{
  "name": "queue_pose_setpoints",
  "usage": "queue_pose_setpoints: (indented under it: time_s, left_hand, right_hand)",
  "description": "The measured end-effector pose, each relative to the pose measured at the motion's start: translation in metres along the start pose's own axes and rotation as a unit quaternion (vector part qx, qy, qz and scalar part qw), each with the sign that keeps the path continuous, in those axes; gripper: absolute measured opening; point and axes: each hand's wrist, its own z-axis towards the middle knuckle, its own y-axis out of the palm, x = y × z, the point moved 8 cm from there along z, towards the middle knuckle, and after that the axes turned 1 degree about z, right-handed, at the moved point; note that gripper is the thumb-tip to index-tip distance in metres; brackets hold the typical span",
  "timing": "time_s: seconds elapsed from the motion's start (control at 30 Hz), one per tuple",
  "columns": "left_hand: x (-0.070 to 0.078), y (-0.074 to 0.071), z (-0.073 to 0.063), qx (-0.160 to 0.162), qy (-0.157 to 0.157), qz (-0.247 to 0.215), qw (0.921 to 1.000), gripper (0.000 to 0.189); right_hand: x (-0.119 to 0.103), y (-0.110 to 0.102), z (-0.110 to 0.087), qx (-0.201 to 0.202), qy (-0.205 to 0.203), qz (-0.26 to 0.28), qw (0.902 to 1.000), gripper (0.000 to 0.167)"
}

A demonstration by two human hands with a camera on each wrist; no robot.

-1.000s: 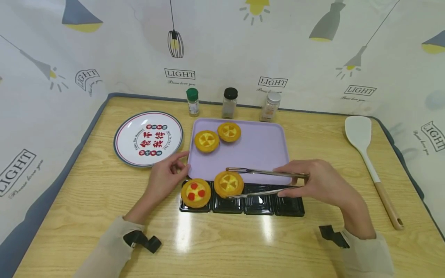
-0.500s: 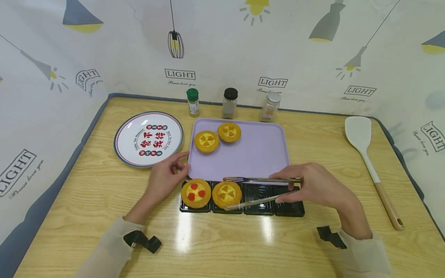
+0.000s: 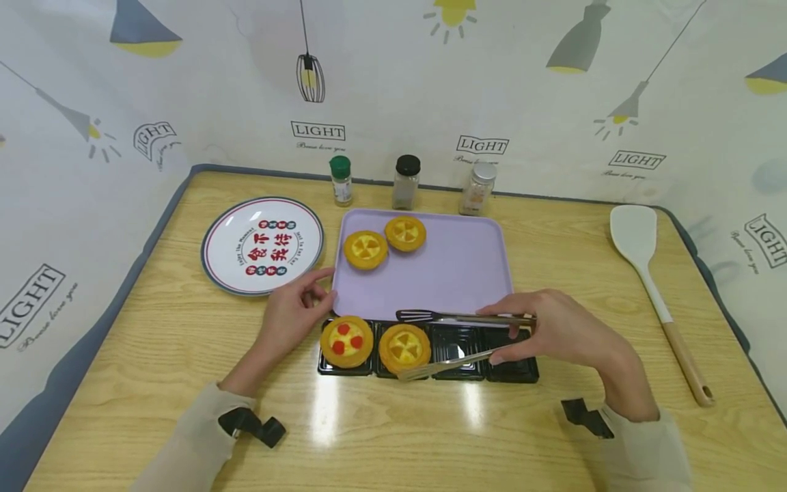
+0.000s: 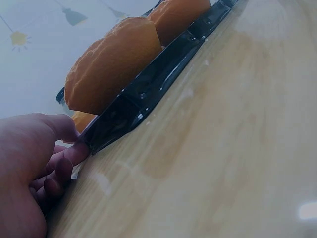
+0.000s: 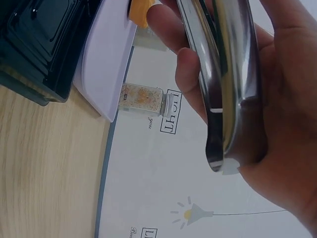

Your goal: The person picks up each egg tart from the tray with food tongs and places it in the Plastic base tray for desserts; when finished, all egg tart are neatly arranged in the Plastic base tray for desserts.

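In the head view my right hand [image 3: 562, 331] holds metal tongs [image 3: 461, 364], their arms spread on either side of a yellow egg tart with wedge-shaped pieces on top [image 3: 404, 348]. This tart sits in the second compartment from the left of a black plastic tray [image 3: 460, 352]. In the first compartment lies an egg tart with red dots [image 3: 346, 342]. My left hand [image 3: 298, 304] pinches the near left corner of the lilac tray [image 3: 443, 273]; the left wrist view has the thumb and fingers [image 4: 69, 153] at that corner. Two more wedge-topped tarts [image 3: 365, 250] rest on the lilac tray.
Left of the lilac tray lies a white plate [image 3: 261, 246] with red lettering. Behind it stand a green-capped jar [image 3: 341, 181], a black-capped jar [image 3: 406, 182] and a silver-capped jar [image 3: 478, 189]. A white spatula [image 3: 642, 266] with a wooden handle lies at the right.
The wedge-topped tart has come down into the second compartment and shifted slightly right. The tongs have moved toward the person and spread wider. My left hand has stayed in place.
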Motion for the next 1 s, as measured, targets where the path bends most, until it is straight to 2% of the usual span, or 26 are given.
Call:
queue_pose_setpoints:
  time_s: [0.37,0.47,0.53,0.63,0.77,0.87,1.0]
  left_hand:
    - [0.001,0.000,0.000,-0.001,-0.002,0.001,1.0000,0.038]
    - [0.001,-0.001,0.000,-0.001,-0.003,0.003,1.0000,0.038]
    - [0.002,-0.001,0.001,-0.002,-0.004,0.003,1.0000,0.038]
    - [0.001,0.000,0.002,-0.003,-0.004,0.002,1.0000,0.038]
    - [0.000,0.000,0.001,-0.003,-0.005,0.001,1.0000,0.038]
    - [-0.001,0.000,0.000,-0.001,-0.005,0.001,1.0000,0.038]
    - [-0.001,0.000,-0.001,-0.001,-0.006,-0.002,1.0000,0.038]
  right_hand:
    - [-0.001,-0.007,-0.004,0.011,0.009,0.030,0.9994,0.057]
    - [-0.003,-0.013,-0.004,0.039,0.009,0.034,0.9986,0.058]
    - [-0.006,-0.020,-0.003,0.074,0.002,0.016,0.9971,0.059]
    - [-0.010,-0.033,0.000,0.148,0.000,-0.033,0.9885,0.059]
    - [-0.011,-0.047,0.008,0.232,0.039,-0.088,0.9680,0.060]
    - [-0.010,-0.050,0.019,0.260,0.068,-0.106,0.9574,0.063]
    - [-0.003,-0.048,0.034,0.276,0.097,-0.111,0.9496,0.066]
